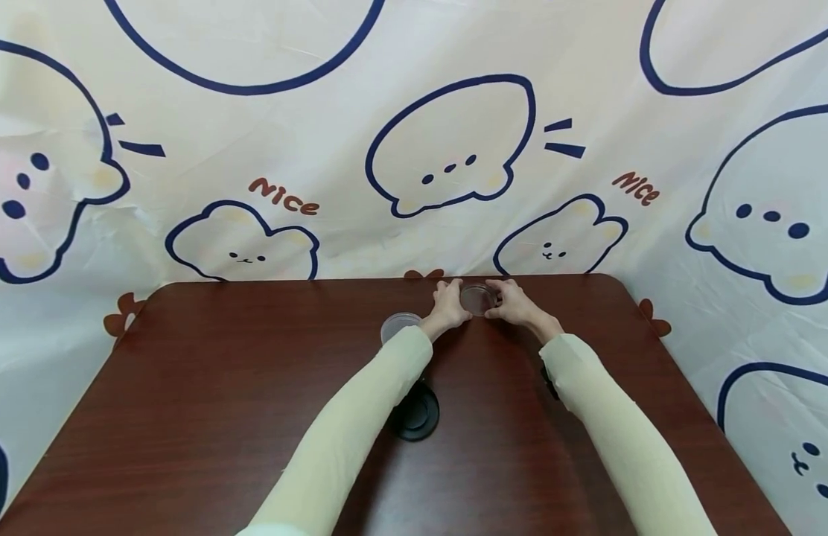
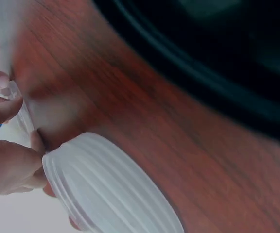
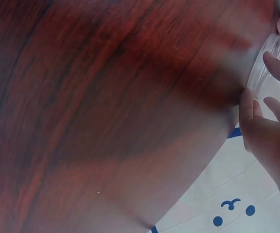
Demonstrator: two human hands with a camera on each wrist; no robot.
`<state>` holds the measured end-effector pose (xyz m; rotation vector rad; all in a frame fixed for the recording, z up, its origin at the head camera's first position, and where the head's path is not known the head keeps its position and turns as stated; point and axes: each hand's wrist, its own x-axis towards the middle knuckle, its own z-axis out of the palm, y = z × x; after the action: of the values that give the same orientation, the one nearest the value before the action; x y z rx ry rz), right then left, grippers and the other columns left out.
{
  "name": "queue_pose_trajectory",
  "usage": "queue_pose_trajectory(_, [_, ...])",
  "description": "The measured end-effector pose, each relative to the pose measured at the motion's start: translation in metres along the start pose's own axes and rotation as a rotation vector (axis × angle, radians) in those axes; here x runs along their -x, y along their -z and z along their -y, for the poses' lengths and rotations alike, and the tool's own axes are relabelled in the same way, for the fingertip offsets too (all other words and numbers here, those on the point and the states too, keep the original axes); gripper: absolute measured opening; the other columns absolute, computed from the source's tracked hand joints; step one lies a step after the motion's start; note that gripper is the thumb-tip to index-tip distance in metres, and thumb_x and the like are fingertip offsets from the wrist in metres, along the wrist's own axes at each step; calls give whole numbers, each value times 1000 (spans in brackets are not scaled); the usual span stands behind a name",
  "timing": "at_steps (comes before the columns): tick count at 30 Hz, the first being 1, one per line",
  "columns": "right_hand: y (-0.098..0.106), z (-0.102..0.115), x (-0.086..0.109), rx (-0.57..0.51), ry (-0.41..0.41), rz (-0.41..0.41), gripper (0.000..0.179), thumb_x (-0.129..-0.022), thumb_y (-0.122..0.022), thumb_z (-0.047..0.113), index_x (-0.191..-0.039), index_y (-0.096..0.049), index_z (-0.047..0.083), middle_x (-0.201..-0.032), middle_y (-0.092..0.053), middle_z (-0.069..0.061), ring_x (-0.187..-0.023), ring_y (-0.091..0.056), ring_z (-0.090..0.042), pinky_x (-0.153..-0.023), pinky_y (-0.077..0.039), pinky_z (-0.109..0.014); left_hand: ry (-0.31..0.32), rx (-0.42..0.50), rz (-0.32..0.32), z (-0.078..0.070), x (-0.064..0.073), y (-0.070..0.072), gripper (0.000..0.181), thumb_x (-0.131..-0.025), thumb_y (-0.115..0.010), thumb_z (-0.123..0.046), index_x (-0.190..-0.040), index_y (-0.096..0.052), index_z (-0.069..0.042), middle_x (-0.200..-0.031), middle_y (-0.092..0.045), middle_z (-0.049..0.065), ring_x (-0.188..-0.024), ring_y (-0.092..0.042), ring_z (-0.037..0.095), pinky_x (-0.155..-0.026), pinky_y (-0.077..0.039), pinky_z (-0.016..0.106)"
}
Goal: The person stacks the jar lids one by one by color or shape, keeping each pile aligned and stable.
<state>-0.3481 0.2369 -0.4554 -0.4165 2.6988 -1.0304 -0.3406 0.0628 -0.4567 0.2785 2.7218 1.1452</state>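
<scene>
At the far side of the brown table, both hands hold a shallow clear round lid (image 1: pixel 478 300) between them. The left hand (image 1: pixel 447 304) grips its left edge, fingertips at the rim. From the right, the right hand (image 1: pixel 517 302) curls thumb and fingers round the opposite edge. In the right wrist view the lid (image 3: pixel 261 70) shows as a thin transparent ring, low over the table's edge. Beside the left wrist stands a translucent ribbed round container (image 1: pixel 398 324), partly covered by the sleeve; the left wrist view shows its ribbed wall (image 2: pixel 111 187) close up.
A black round object with a raised rim (image 1: pixel 417 415) sits on the table (image 1: pixel 206 402) below the left forearm, which hides part of it. Behind the table's far edge hangs a white cloth (image 1: pixel 347 141) with cartoon drawings; it continues along both sides.
</scene>
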Motion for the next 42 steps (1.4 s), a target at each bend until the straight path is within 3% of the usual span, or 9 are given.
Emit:
queue_pose_trajectory(5, [-1, 3, -3, 36, -8, -11, 69, -86, -69, -2, -144, -32, -12, -136, -35, -32, -118, -46, -43, -94, -44, -48, -11, -7, -9, -2, -2, -1, 69, -85, -75, -8, -145, -40, -5, -141, -37, 19, -126, -37, 36, -99, -40, 40])
queue_pose_trajectory(14, [-5, 10, -1, 57, 24, -27, 68, -85, -71, 0, -141, -35, -14, -131, -39, -32, -114, -39, -38, -88, -43, -46, -35, -107, 15, 1, -3, -3, 69, -90, -69, -14, -148, -34, -2, -144, -32, 20, -129, -32, 36, -103, -34, 41])
queue_pose_trajectory(23, [-9, 6, 1, -4, 12, -40, 71, -85, -71, 1, -145, -34, -8, -128, -35, -28, -106, -49, -37, -86, -47, -43, -20, -13, 15, 3, 3, 0, 61, -87, -73, -13, -139, -42, -3, -139, -32, 22, -126, -32, 35, -99, -38, 41])
queue_pose_trajectory(31, [-18, 12, 3, -82, 142, -57, 69, -82, -70, -8, -140, -34, -17, -130, -42, -36, -95, -59, -37, -69, -51, -32, -18, 7, 2, 6, 9, 7, 66, -86, -74, -10, -140, -36, -3, -140, -29, 22, -123, -33, 36, -95, -41, 43])
queue_pose_trajectory(35, [-23, 14, 5, -103, 162, -80, 68, -79, -72, -10, -137, -36, -20, -131, -44, -36, -101, -61, -39, -73, -52, -34, -33, 29, 29, 8, 14, 11, 69, -86, -73, -8, -144, -35, -4, -143, -26, 22, -127, -30, 37, -96, -41, 44])
queue_pose_trajectory(38, [-26, 16, 7, -104, 193, -74, 67, -80, -72, -10, -136, -37, -20, -129, -47, -36, -101, -61, -39, -77, -51, -35, -34, 25, 41, 10, 18, 17, 67, -84, -75, -8, -141, -40, -1, -139, -31, 23, -125, -33, 38, -96, -41, 45])
queue_pose_trajectory(42, [-28, 26, 8, -95, 236, -76, 66, -78, -73, -11, -134, -40, -20, -124, -52, -36, -85, -62, -34, -68, -51, -31, -33, 39, 51, 12, 25, 32, 67, -81, -78, -8, -137, -44, 2, -135, -39, 23, -125, -35, 40, -98, -40, 45])
